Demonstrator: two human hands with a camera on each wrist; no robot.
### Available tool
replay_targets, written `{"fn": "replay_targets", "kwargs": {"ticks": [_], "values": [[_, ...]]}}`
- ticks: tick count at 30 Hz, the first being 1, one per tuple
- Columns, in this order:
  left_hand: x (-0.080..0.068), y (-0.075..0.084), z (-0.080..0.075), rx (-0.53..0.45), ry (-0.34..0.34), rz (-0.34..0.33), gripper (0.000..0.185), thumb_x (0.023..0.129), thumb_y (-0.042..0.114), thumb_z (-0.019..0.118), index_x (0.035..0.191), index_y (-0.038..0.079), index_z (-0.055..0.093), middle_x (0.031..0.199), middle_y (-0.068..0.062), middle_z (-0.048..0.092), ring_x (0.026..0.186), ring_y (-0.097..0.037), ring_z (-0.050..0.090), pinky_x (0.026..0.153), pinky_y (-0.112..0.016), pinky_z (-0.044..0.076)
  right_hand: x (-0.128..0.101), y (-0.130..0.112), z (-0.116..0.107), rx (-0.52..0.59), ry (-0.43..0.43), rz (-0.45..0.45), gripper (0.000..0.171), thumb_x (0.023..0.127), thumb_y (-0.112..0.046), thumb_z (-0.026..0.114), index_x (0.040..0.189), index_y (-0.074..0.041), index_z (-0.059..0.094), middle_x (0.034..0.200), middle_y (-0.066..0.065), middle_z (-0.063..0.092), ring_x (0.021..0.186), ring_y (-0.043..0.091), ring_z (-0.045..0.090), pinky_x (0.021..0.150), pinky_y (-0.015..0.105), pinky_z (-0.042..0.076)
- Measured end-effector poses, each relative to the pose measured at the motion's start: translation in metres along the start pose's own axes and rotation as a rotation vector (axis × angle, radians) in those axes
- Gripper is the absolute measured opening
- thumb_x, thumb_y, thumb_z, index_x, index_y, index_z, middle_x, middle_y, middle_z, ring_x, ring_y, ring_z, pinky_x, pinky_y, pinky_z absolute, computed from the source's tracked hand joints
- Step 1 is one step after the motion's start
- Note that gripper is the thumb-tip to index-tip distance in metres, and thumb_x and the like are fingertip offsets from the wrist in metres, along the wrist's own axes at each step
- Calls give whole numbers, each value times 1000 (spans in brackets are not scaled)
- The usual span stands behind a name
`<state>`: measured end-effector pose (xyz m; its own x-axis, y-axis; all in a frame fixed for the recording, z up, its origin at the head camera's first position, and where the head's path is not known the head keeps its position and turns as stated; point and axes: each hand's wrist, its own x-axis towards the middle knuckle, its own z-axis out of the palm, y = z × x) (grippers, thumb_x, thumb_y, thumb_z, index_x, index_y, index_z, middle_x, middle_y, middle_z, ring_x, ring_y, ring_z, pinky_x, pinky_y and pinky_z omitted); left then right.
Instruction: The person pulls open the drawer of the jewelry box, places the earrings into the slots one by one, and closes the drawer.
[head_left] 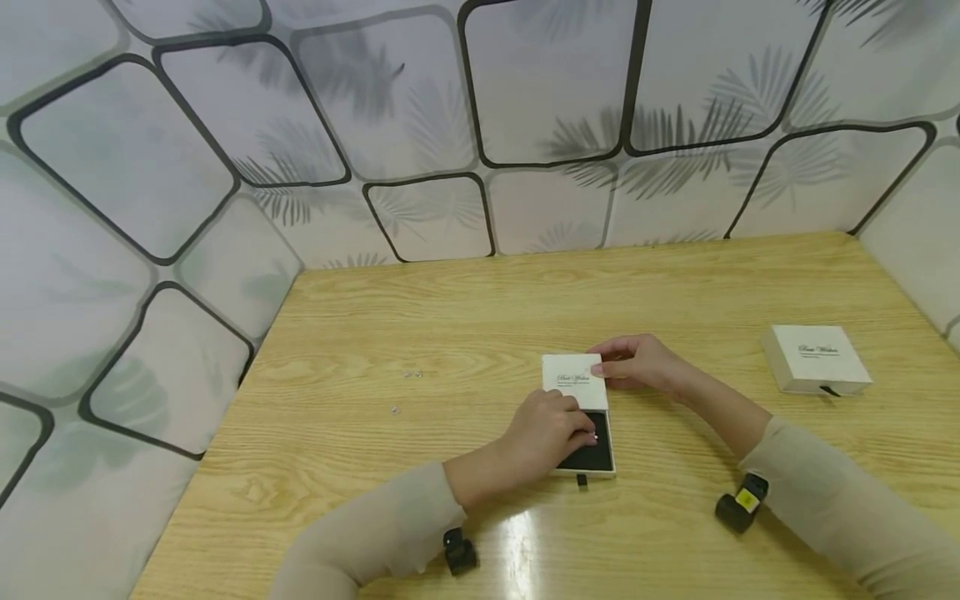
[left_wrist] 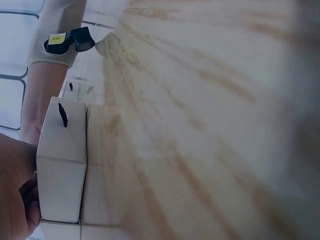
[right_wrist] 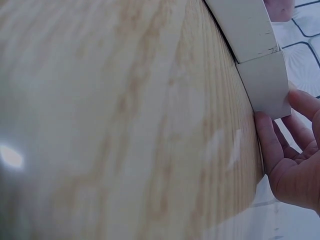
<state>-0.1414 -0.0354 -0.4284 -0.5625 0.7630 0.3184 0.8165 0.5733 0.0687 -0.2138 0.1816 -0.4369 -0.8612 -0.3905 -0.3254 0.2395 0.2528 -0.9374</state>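
A white drawer-style jewelry box [head_left: 561, 367] printed "Best Wishes" lies on the table. Its drawer is pulled out toward me, showing a black insert [head_left: 598, 457] and a black pull tab [head_left: 582, 481]. My right hand [head_left: 637, 363] grips the sleeve's far right corner, thumb on top; in the right wrist view its fingers [right_wrist: 270, 137] reach round the box's end [right_wrist: 267, 82]. Bent over the open drawer, my left hand [head_left: 549, 429] pinches a small shiny piece [head_left: 596, 436] at the insert, mostly hidden by the fingertips. In the left wrist view, the drawer front [left_wrist: 65, 125] stands beside that hand.
Another white box [head_left: 813, 354] with the same print stands at the right, a black tab at its front. Small clear, shiny pieces [head_left: 413, 374] lie left of the hands, with another one [head_left: 395, 410] nearer me. A patterned cloth wall [head_left: 420, 92] borders the wooden table [head_left: 337, 325].
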Motion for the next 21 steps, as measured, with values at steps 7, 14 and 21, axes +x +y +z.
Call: {"fn": "replay_targets", "kwargs": {"ticks": [7, 14, 21], "values": [[2, 2, -5, 55, -74, -9, 11, 85, 32, 70, 87, 23, 76, 81, 10, 65, 72, -6, 56, 59, -16, 37, -1, -1, 0, 17, -10, -2, 54, 86, -14, 71, 129, 10, 49, 109, 11, 60, 93, 12, 63, 83, 31, 55], [5, 4, -7, 57, -101, -14, 14, 87, 35, 68, 88, 24, 76, 79, 11, 65, 72, -7, 56, 57, -15, 34, -2, -1, 2, 17, -7, -5, 53, 86, -13, 70, 128, 10, 49, 110, 12, 60, 92, 12, 64, 83, 32, 55], [2, 0, -5, -95, -78, -35, 14, 85, 32, 69, 89, 19, 75, 83, 9, 67, 76, -7, 59, 62, -14, 36, -2, 0, 2, 25, -20, -11, 53, 86, -13, 70, 129, 11, 48, 111, 13, 59, 93, 14, 64, 84, 33, 55]]}}
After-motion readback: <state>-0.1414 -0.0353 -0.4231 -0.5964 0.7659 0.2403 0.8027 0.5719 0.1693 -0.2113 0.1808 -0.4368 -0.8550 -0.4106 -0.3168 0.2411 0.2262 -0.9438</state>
